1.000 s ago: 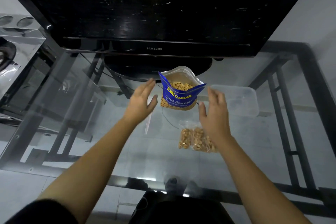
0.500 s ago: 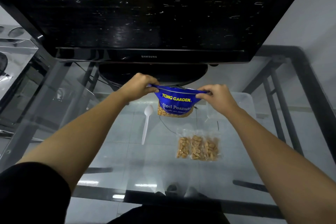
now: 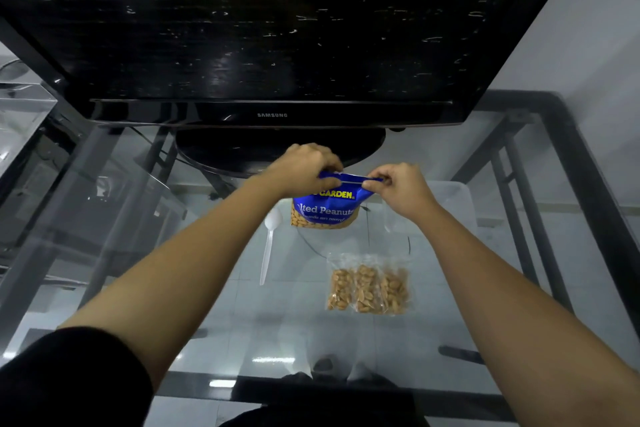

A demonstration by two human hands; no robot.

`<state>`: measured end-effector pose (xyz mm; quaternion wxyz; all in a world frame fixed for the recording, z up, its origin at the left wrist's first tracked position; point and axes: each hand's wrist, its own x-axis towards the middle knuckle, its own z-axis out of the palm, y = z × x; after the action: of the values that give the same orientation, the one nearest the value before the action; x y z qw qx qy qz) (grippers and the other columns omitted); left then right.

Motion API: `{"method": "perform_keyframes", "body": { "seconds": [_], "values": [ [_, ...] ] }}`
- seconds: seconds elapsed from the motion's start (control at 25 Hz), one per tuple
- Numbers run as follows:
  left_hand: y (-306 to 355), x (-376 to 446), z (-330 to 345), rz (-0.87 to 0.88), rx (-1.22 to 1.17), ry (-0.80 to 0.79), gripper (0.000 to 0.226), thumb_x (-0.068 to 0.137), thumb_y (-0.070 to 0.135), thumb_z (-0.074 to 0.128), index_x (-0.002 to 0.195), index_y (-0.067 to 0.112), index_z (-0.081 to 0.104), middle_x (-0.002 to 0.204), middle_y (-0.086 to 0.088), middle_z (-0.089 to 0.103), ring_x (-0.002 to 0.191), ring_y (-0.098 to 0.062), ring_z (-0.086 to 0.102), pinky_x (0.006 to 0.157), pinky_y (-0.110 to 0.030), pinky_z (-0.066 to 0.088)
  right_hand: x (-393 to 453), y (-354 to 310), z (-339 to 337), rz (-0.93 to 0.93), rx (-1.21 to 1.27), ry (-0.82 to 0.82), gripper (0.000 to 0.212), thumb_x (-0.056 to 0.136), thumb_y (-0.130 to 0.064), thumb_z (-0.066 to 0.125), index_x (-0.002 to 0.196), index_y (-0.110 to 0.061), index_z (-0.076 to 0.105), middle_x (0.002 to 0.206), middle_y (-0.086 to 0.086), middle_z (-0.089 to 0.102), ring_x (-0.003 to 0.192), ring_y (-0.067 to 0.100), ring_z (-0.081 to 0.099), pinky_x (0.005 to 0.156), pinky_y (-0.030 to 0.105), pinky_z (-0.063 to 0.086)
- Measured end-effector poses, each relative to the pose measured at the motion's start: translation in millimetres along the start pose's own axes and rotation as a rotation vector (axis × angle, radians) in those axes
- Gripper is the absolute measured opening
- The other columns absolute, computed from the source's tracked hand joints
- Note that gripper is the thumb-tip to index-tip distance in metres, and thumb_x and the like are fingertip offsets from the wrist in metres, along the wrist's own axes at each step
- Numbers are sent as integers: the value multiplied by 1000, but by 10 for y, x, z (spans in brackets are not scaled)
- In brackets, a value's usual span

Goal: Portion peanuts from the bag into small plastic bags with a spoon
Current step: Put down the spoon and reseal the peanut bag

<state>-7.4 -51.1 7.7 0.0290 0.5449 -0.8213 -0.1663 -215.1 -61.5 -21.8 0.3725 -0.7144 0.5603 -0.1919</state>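
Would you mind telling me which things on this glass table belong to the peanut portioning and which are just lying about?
Part of the job:
- peanut bag, pinched at its top by the left hand and right hand
- spoon, lying on the glass
- filled small bags

Just there:
- TV
- clear tub
- table

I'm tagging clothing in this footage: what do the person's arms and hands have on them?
Both hands, left hand and right hand, are bare: no gloves, and no rings or watch show. Both forearms are uncovered. A black sleeve covers the left upper arm; no sleeve shows on the right arm within the frame.
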Motion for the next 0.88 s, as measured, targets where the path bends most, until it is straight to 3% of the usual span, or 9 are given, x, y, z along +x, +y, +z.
{"method": "perform_keyframes", "body": {
  "seconds": [0.2, 0.44, 0.68, 0.88],
  "values": [
    [272, 158, 151, 45, 121, 46, 25, 94, 29, 48, 109, 15, 60, 108, -4, 64, 104, -20, 55, 90, -36, 30, -9, -13, -35, -27, -51, 20, 15, 83, -18, 67, 93, -7, 71, 87, 13, 72, 78, 18, 61, 71, 31, 50],
    [-20, -89, 130, 4, 179, 100, 29, 93, 35, 48, 111, 16, 59, 111, -2, 63, 107, -20, 51, 88, -40, 28, -19, -39, -77, -37, -103, -52, 22, 87, -22, 63, 103, -6, 65, 104, 13, 68, 103, 19, 59, 73, 26, 50],
    [-441, -394, 87, -102, 146, 143, 26, 91, 33, 54, 108, 16, 64, 108, -2, 66, 106, -21, 53, 87, -39, 27, -18, -14, -118, -19, -112, -67, 24, 88, -24, 62, 105, -8, 64, 108, 12, 67, 107, 17, 57, 68, 21, 46],
    [-654, -515, 133, -220, -11, 170, 30, 86, 34, 61, 109, 16, 68, 107, -4, 69, 108, -23, 52, 90, -40, 31, -52, -69, -127, -53, -205, -122, 30, 90, -26, 59, 113, -8, 61, 115, 13, 64, 112, 20, 55, 75, 26, 49]
  ]
}}
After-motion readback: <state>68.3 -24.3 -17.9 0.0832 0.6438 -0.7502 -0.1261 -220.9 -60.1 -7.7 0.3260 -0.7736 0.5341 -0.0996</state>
